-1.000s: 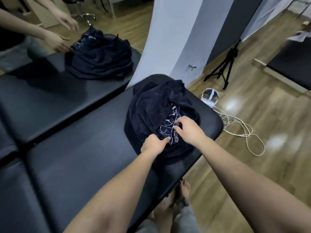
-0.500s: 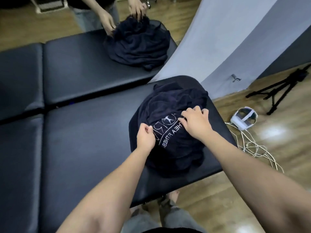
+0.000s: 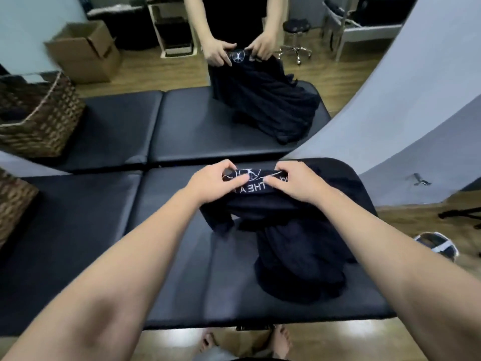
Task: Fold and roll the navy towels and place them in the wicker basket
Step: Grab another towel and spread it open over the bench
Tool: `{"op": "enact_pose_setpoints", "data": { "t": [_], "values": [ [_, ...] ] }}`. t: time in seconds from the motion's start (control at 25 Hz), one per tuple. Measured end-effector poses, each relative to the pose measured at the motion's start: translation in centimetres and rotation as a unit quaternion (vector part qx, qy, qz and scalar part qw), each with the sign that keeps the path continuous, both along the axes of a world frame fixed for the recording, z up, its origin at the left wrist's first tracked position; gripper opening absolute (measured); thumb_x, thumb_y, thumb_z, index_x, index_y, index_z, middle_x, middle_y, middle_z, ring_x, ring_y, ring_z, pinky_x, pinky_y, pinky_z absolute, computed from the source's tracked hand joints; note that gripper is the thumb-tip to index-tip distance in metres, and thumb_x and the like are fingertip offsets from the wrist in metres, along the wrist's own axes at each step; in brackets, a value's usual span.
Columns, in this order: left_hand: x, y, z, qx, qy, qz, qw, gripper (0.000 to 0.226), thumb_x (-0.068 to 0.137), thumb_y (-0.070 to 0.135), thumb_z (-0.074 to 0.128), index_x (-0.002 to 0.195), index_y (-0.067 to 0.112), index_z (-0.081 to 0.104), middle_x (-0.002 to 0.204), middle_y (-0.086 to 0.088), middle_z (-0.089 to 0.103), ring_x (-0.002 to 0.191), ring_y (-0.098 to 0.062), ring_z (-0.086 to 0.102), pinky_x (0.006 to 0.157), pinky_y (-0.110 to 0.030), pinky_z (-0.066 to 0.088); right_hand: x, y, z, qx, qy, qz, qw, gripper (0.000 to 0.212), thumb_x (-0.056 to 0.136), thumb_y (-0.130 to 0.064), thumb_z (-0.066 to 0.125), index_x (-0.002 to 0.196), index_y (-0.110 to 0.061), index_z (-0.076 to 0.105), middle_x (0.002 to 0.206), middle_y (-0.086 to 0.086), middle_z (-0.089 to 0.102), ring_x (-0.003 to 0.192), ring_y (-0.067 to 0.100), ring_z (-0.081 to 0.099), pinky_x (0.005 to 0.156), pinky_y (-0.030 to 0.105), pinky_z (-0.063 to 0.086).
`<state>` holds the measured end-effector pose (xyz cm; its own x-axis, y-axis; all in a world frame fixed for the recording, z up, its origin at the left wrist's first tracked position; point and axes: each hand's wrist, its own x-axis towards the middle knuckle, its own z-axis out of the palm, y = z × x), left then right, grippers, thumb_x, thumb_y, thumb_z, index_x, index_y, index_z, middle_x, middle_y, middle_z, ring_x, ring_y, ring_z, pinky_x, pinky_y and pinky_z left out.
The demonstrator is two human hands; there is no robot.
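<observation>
A navy towel with white lettering lies bunched on the right end of the black padded table. Its printed edge is lifted off the pile. My left hand and my right hand each pinch that edge, thumbs underneath, close together above the far side of the table. The wicker basket shows partly at the far left edge, standing on the table. The rest of the towel hangs and piles below my right forearm.
A large mirror behind the table repeats the scene: hands holding a towel, a basket, a cardboard box. On the wooden floor to the right lie a white headset and tripod legs.
Both hands moved from pressing on the bunched pile to pinching its printed edge and lifting it up and away. My head turned left, bringing the basket into view.
</observation>
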<state>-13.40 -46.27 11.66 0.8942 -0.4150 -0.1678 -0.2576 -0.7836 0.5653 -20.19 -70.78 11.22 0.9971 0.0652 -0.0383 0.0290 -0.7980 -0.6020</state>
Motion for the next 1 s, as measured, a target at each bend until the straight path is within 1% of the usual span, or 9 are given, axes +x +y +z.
{"op": "enact_pose_setpoints", "data": {
  "t": [0.08, 0.2, 0.36, 0.6, 0.72, 0.76, 0.84, 0.92, 1.0],
  "values": [
    [0.3, 3.4, 1.0, 0.176, -0.033, -0.085, 0.980, 0.044, 0.079, 0.077, 0.060, 0.086, 0.034, 0.064, 0.083, 0.016, 0.065, 0.081, -0.014, 0.059, 0.070, -0.031, 0.041, 0.3, 2.0, -0.1, -0.102, 0.084, 0.083, 0.988, 0.041, 0.082, -0.060, 0.073, 0.082, -0.022, 0.059, 0.087, -0.005, 0.065, 0.085, 0.020, 0.060, 0.068, 0.030, 0.042],
    [0.4, 7.2, 1.3, 0.159, 0.012, -0.087, 0.983, 0.025, 0.086, 0.058, 0.066, 0.077, 0.035, 0.066, 0.081, 0.014, 0.068, 0.084, -0.017, 0.064, 0.072, -0.032, 0.046, 1.0, 5.8, -1.5, -0.193, 0.135, 0.095, 0.967, 0.047, 0.087, -0.052, 0.071, 0.115, -0.015, 0.066, 0.115, 0.006, 0.068, 0.113, 0.028, 0.061, 0.088, 0.036, 0.047],
    [1.6, 15.9, 2.4, 0.078, 0.027, -0.012, 0.997, 0.029, 0.088, 0.050, 0.068, 0.081, 0.022, 0.074, 0.076, 0.002, 0.070, 0.075, -0.016, 0.065, 0.075, -0.037, 0.053, 2.6, 11.1, -1.8, -0.046, 0.117, 0.020, 0.992, 0.020, 0.090, -0.040, 0.073, 0.085, -0.021, 0.067, 0.085, 0.001, 0.069, 0.091, 0.024, 0.066, 0.072, 0.031, 0.041],
    [4.5, 33.5, 5.5, 0.095, -0.229, 0.296, 0.922, 0.033, 0.093, 0.054, 0.057, 0.096, 0.025, 0.073, 0.099, -0.010, 0.073, 0.099, -0.038, 0.066, 0.077, -0.040, 0.049, 5.2, 26.1, -0.4, 0.096, -0.048, -0.009, 0.994, 0.016, 0.095, -0.032, 0.068, 0.085, -0.021, 0.061, 0.081, -0.004, 0.063, 0.078, 0.017, 0.057, 0.070, 0.030, 0.035],
    [4.2, 41.8, 3.2, 0.068, 0.006, 0.242, 0.968, 0.036, 0.089, 0.050, 0.071, 0.086, 0.014, 0.071, 0.085, -0.009, 0.070, 0.086, -0.028, 0.066, 0.068, -0.033, 0.047, 5.4, 34.3, -1.1, 0.066, 0.031, 0.155, 0.985, 0.020, 0.093, -0.034, 0.071, 0.084, -0.019, 0.062, 0.079, -0.005, 0.059, 0.073, 0.013, 0.050, 0.069, 0.028, 0.034],
    [3.3, 43.6, 1.7, 0.131, 0.164, 0.200, 0.957, 0.039, 0.084, 0.051, 0.076, 0.092, 0.013, 0.069, 0.091, -0.006, 0.069, 0.087, -0.024, 0.064, 0.068, -0.030, 0.046, 5.2, 35.7, -2.0, 0.016, 0.088, 0.213, 0.973, 0.021, 0.091, -0.035, 0.074, 0.088, -0.016, 0.066, 0.083, -0.004, 0.060, 0.075, 0.012, 0.052, 0.071, 0.027, 0.034],
    [0.8, 46.2, -3.0, 0.242, 0.415, 0.153, 0.864, 0.063, 0.079, 0.058, 0.077, 0.123, 0.015, 0.062, 0.115, -0.003, 0.062, 0.101, -0.021, 0.058, 0.083, -0.030, 0.046, 4.2, 36.7, -4.5, -0.093, 0.212, 0.269, 0.935, 0.026, 0.088, -0.036, 0.076, 0.098, -0.012, 0.071, 0.090, -0.001, 0.066, 0.083, 0.017, 0.058, 0.074, 0.027, 0.037],
    [-0.8, 46.6, -7.6, 0.246, 0.494, 0.124, 0.825, 0.063, 0.084, 0.065, 0.068, 0.129, 0.021, 0.060, 0.119, 0.001, 0.063, 0.101, -0.019, 0.061, 0.090, -0.034, 0.047, 2.4, 35.7, -6.9, -0.192, 0.306, 0.249, 0.898, 0.034, 0.087, -0.040, 0.075, 0.111, -0.016, 0.072, 0.103, 0.002, 0.068, 0.098, 0.023, 0.062, 0.081, 0.030, 0.042],
    [-1.2, 45.1, -10.8, 0.187, 0.415, 0.137, 0.880, 0.041, 0.091, 0.057, 0.065, 0.109, 0.021, 0.067, 0.108, 0.000, 0.069, 0.090, -0.019, 0.064, 0.081, -0.031, 0.048, 0.6, 33.6, -9.2, -0.220, 0.398, 0.225, 0.862, 0.048, 0.086, -0.049, 0.074, 0.123, -0.020, 0.069, 0.119, 0.000, 0.067, 0.111, 0.024, 0.061, 0.093, 0.034, 0.042]
  ]
}}
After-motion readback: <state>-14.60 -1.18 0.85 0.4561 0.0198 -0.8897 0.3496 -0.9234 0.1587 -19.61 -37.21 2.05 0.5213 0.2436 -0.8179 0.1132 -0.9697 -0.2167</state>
